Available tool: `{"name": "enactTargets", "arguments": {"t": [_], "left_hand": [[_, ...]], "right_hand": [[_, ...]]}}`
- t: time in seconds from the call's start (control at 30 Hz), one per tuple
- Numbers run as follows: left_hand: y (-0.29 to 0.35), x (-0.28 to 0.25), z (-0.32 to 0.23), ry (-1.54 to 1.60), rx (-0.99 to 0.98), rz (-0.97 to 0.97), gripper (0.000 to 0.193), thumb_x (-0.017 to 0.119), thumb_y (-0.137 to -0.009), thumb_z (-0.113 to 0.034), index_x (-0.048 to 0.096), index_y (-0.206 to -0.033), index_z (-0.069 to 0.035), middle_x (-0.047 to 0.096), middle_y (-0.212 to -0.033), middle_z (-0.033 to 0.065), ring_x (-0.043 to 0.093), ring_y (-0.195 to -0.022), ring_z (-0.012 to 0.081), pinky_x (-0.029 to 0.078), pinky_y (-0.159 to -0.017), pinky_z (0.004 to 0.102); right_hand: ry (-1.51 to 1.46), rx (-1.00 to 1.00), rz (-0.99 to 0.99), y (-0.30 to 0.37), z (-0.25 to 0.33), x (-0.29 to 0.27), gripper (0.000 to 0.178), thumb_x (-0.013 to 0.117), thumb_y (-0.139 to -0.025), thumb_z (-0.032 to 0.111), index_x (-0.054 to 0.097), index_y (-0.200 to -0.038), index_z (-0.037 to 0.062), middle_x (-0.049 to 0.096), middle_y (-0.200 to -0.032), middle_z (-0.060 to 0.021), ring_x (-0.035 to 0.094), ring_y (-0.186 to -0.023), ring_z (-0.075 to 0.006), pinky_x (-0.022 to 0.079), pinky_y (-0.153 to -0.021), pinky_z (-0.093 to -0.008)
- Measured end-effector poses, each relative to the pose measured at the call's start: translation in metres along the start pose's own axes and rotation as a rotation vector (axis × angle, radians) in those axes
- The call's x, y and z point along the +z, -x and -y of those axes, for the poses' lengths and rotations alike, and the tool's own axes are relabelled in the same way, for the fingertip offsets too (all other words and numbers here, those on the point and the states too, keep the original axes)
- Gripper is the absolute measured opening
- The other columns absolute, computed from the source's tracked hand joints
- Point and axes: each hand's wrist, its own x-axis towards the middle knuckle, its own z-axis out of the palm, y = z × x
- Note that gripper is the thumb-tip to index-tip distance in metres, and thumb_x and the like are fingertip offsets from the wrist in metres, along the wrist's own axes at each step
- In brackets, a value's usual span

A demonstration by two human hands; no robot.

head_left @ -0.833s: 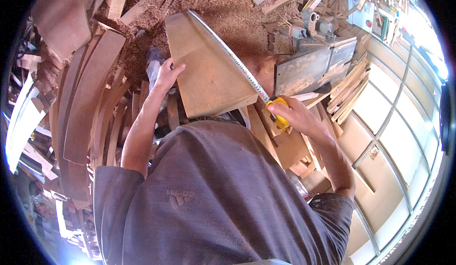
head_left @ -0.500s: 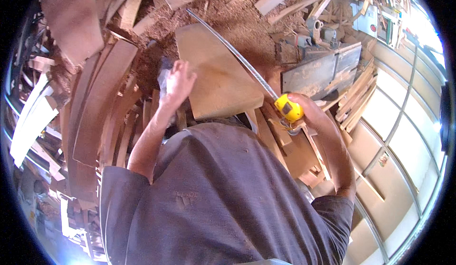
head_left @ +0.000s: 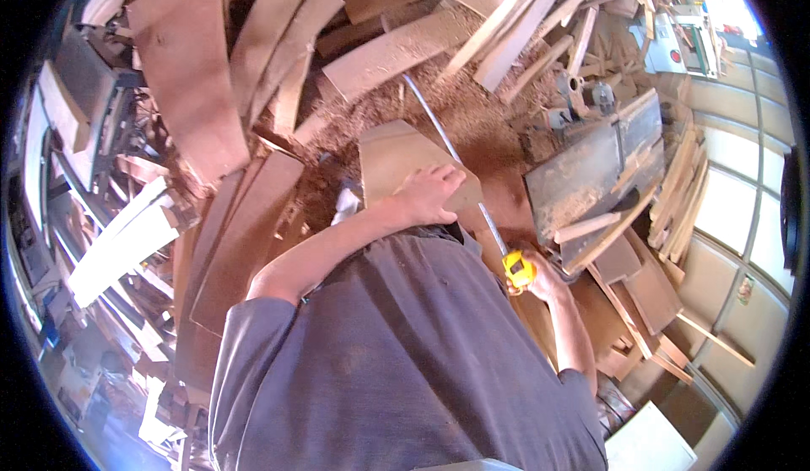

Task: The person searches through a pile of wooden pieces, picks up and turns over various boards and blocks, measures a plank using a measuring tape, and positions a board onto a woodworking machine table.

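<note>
Yellow tape measure [head_left: 520, 270] sits right of the wooden board [head_left: 390, 157], gripped in the right hand [head_left: 545, 280]; its blade [head_left: 432, 118] already runs out past the board's far end, not wound in. The left hand [head_left: 429, 194] lies over the board, fingers spread.

The left hand [head_left: 429, 194] is spread palm-down, the right hand [head_left: 546, 279] curled.
</note>
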Motion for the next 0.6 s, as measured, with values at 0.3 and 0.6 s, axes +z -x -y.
{"name": "enactTargets", "arguments": {"t": [0.3,0.6], "left_hand": [[-0.004,-0.022,0.003,-0.032,0.074,-0.072,0.077,0.069,-0.077,-0.037,0.046,-0.140,0.002,0.049,-0.145,0.0229,0.048,-0.134,0.0367,0.038,-0.113,0.0445],[-0.003,-0.039,0.009,-0.078,0.113,-0.154,0.071,0.070,-0.077,-0.037,0.053,-0.135,0.001,0.054,-0.140,0.0200,0.052,-0.131,0.0332,0.042,-0.111,0.0421]], "right_hand": [[-0.092,-0.148,-0.239,-0.078,-0.095,0.026,0.033,0.065,-0.090,0.036,0.064,-0.112,0.0117,0.068,-0.098,-0.0040,0.063,-0.092,-0.0171,0.050,-0.083,-0.0349],[-0.165,-0.245,-0.190,-0.121,-0.132,0.009,0.028,0.062,-0.092,0.035,0.064,-0.109,0.0126,0.067,-0.094,-0.0037,0.062,-0.088,-0.0177,0.050,-0.080,-0.0336]]}}
